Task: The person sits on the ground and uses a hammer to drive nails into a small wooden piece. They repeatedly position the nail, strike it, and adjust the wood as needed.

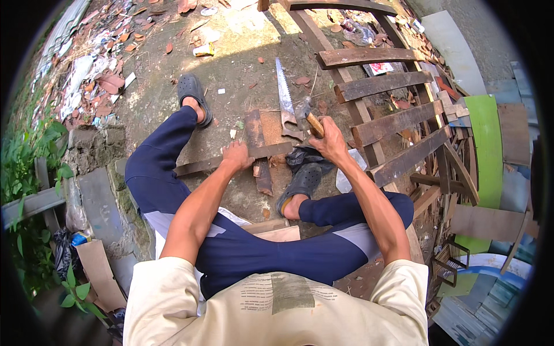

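My right hand (330, 140) grips the wooden handle (314, 125) of a hammer. Its greyish head (303, 107) is raised slightly and points away from me. My left hand (235, 155) is closed over a narrow dark wooden slat (199, 166) lying crosswise in front of me. Beneath that slat, and crossing it, lies a shorter rough board (254, 126) pointing away from me. Whether my left fingers also pinch something small cannot be seen. Just beyond the slat's right end, a handsaw (283, 86) lies on the ground with its blade pointing away.
A slatted wooden frame (369, 92) stands close on my right. A black plastic bag (306, 157) lies beside my right clog (303, 185). Scrap boards and a green panel (482, 161) are piled at far right. Broken masonry (95, 147) and plants are at left; litter and leaves lie beyond.
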